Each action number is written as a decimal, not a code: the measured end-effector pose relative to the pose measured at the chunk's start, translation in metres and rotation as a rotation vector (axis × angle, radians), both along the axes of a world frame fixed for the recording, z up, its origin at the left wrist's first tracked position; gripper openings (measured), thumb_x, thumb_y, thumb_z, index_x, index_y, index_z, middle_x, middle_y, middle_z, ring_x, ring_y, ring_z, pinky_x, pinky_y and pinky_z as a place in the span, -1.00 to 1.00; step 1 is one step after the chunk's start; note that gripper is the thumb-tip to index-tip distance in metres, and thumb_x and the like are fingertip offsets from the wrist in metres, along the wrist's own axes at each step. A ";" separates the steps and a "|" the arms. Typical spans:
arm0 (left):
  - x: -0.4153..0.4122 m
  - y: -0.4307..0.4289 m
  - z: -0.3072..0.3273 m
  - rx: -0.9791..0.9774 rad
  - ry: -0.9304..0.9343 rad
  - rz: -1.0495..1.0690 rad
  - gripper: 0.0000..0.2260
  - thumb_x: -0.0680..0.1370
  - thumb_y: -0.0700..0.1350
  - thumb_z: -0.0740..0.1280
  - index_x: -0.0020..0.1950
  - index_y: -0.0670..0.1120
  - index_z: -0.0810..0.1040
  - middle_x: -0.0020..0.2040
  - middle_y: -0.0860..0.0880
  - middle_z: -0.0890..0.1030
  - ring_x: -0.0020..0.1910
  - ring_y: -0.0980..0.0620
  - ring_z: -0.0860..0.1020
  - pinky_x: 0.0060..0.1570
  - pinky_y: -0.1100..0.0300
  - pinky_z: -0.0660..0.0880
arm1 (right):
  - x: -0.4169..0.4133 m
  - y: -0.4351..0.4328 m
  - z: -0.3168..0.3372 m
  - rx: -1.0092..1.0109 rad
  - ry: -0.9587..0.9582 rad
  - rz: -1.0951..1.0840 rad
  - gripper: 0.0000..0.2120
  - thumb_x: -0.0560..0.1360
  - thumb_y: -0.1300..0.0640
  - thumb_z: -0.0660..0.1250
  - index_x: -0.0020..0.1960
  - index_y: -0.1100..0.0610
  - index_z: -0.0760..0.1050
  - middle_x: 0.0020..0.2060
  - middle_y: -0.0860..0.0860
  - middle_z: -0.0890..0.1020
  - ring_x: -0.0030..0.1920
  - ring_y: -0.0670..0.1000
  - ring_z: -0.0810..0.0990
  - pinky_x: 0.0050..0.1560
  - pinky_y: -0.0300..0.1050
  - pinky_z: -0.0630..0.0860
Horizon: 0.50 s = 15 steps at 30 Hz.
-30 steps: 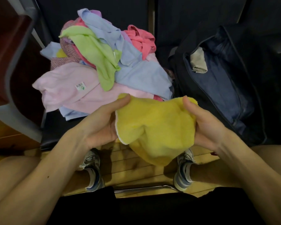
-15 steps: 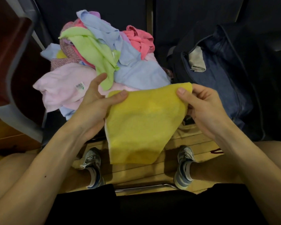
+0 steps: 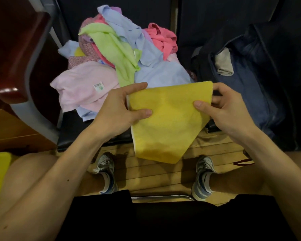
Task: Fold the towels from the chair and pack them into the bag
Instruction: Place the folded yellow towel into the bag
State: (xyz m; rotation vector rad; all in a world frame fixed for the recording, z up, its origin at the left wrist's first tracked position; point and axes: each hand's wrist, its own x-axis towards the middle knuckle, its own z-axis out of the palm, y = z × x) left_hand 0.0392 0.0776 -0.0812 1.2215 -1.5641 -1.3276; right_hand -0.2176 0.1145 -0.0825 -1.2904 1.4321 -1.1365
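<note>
Loose towel pile lies on the chair seat. Left hand pinches the yellow towel at its left edge, thumb in front. The towel hangs btw both hands, above the floor. Right hand pinches the top right corner. Best approach, imo: keep the top edge taut & level, match corners before creasing. Bag gapes at right w/ a grey towel inside.

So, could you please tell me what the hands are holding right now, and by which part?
Both hold the yellow towel. The left hand pinches one top corner and the right hand pinches the other.
</note>
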 end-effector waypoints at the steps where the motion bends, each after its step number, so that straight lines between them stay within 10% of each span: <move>1: 0.001 -0.001 -0.002 -0.021 -0.029 0.011 -0.43 0.37 -0.32 0.53 0.33 0.00 0.51 0.04 0.04 0.69 0.06 0.10 0.67 0.06 0.14 0.61 | -0.001 -0.001 -0.001 0.081 0.021 -0.003 -0.66 0.50 0.21 0.42 0.22 0.06 0.42 -0.13 -0.01 0.73 -0.10 -0.05 0.72 -0.18 -0.20 0.63; 4: 0.004 -0.003 -0.005 -0.057 -0.119 0.004 -0.53 0.40 -0.28 0.53 0.26 0.02 0.57 -0.17 0.08 0.72 -0.12 0.11 0.70 -0.13 0.17 0.62 | -0.005 -0.002 -0.003 0.266 0.008 0.006 -0.58 0.51 0.15 0.43 0.28 0.02 0.35 -0.13 0.07 0.71 -0.17 -0.04 0.71 -0.23 -0.18 0.59; 9: 0.005 -0.003 -0.003 -0.079 -0.029 0.069 -0.50 0.36 -0.20 0.53 0.28 -0.04 0.57 -0.03 0.10 0.72 0.01 0.10 0.69 0.00 0.21 0.62 | -0.002 0.003 0.010 -0.043 -0.027 0.097 -0.62 0.41 0.23 0.47 0.20 0.08 0.54 -0.07 0.10 0.72 -0.07 0.16 0.67 0.07 -0.03 0.63; 15: 0.001 -0.005 -0.009 -0.164 -0.049 0.215 -0.66 0.49 -0.22 0.47 0.24 0.01 0.57 -0.12 0.16 0.71 -0.05 0.12 0.69 -0.03 0.23 0.62 | -0.001 0.003 0.001 -0.230 0.354 -0.066 -0.60 0.45 0.17 0.51 0.27 0.02 0.58 -0.06 -0.17 0.69 0.03 -0.21 0.66 0.13 -0.20 0.59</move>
